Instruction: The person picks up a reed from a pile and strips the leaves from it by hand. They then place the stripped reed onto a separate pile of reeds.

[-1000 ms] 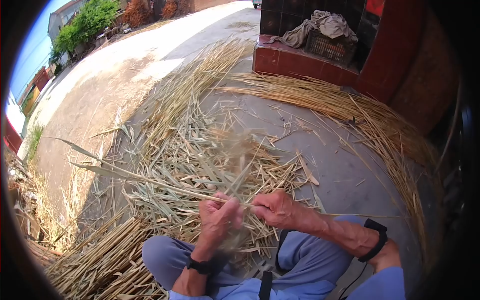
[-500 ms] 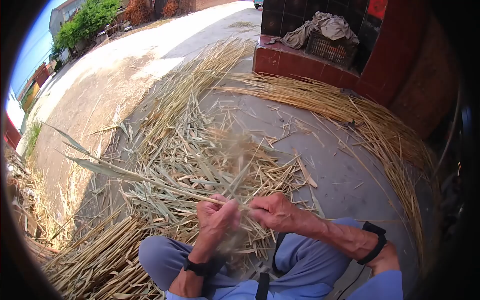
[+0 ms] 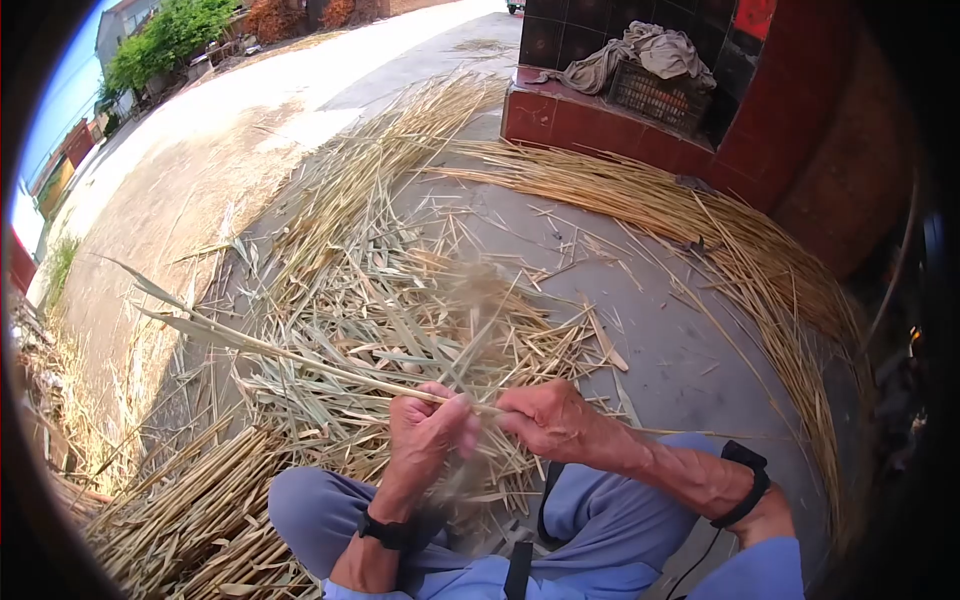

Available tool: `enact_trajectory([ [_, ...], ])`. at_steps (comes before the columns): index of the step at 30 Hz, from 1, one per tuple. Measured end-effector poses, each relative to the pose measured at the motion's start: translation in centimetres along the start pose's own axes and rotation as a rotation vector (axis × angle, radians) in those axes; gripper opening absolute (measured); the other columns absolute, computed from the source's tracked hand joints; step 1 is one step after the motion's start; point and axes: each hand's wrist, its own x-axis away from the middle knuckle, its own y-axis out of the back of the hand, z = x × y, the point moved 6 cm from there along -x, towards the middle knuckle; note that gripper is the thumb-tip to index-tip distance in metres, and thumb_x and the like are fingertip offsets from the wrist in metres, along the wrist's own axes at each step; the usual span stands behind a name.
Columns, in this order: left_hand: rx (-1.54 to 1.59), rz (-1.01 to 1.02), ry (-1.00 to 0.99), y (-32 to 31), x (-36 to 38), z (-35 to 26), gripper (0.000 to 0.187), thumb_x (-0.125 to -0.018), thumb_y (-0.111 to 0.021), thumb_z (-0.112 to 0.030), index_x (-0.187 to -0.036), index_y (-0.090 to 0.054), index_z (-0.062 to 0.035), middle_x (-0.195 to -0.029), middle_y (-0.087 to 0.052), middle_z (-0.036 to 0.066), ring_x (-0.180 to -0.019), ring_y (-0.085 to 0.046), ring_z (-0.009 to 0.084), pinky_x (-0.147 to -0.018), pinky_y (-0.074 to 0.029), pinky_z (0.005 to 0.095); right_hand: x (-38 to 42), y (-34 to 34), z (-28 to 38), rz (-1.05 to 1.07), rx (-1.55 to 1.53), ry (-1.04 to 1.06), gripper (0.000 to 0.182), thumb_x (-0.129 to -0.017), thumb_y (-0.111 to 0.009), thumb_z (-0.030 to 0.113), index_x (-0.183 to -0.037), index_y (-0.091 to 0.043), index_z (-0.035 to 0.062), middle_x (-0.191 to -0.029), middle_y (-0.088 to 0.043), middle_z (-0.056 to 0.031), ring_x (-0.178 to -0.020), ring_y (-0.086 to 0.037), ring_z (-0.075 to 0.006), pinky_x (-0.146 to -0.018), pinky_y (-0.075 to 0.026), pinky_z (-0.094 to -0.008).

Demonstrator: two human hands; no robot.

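Note:
My left hand (image 3: 428, 432) is closed around a long pale reed stalk (image 3: 350, 381), thumb pressed against it. The stalk runs up and left, ending in dry greenish leaves (image 3: 205, 327). Close by on the right, my right hand (image 3: 545, 415) is closed on the same stalk, its knuckles turned up. A short length of stalk shows between the hands. A thin stem continues right past my right wrist. Under both hands lies a loose heap of stripped leaves and husks (image 3: 350, 330). A blurred smear hides part of the heap and the area beside my left fingers.
Cut stalks (image 3: 200, 510) are piled at lower left. A long bundle of stalks (image 3: 640, 195) curves along the right; another stalk pile (image 3: 400, 130) lies farther ahead. A crate (image 3: 660, 97) with cloth (image 3: 665, 50) stands on a red tiled ledge (image 3: 600, 130). My crossed legs (image 3: 620, 500) are below.
The leafy stalk end has shifted slightly right and down. Both hands keep their hold on the stalk, with little movement. The whole view has shifted slightly.

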Motion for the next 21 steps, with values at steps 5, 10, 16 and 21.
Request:
enact_trajectory([
  [5,-0.019,-0.017,-0.03,0.1,0.1,0.4,0.011,-0.093,-0.064,-0.005,-0.086,-0.057,-0.0018,-0.069,-0.067,0.014,-0.047,-0.062,0.0176,-0.038,-0.05,0.0274,-0.2,-0.6,0.3,-0.026,0.011,0.049,0.021,-0.089,-0.063,0.016,-0.077,-0.053,0.0021,-0.067,-0.057,-0.0186,-0.064,-0.062,-0.0388,-0.058,-0.047,-0.047],
  [10,-0.044,-0.002,-0.02,-0.1,0.2,0.9,0.011,-0.092,-0.065,-0.005,-0.085,-0.058,-0.0015,-0.068,-0.067,0.014,-0.047,-0.061,0.0165,-0.038,-0.049,0.0266,-0.4,-0.5,0.6,-0.015,0.005,0.076,0.02,-0.088,-0.062,0.016,-0.076,-0.054,0.0022,-0.066,-0.057,-0.0198,-0.064,-0.061,-0.0399,-0.057,-0.047,-0.0464],
  [16,-0.026,-0.029,-0.013,0.1,0.2,0.2,0.012,-0.092,-0.065,-0.006,-0.083,-0.058,-0.0018,-0.066,-0.066,0.014,-0.045,-0.061,0.0167,-0.037,-0.05,0.0276,-0.7,3.0,-1.0,-0.217,-0.367,-0.125,0.016,-0.091,-0.062,0.01,-0.078,-0.062,0.0006,-0.061,-0.06,-0.0066,-0.056,-0.062,-0.016,-0.052,-0.048,-0.0326],
  [21,0.089,-0.152,-0.025,3.0,0.1,-0.5,0.012,-0.092,-0.064,-0.007,-0.084,-0.057,-0.0026,-0.066,-0.066,0.013,-0.047,-0.061,0.017,-0.038,-0.051,0.0283,0.2,10.4,-4.1,-0.606,-0.481,-0.262,0.017,-0.098,-0.056,0.009,-0.084,-0.064,0.0019,-0.063,-0.059,0.001,-0.056,-0.056,-0.006,-0.051,-0.045,-0.0238],
])
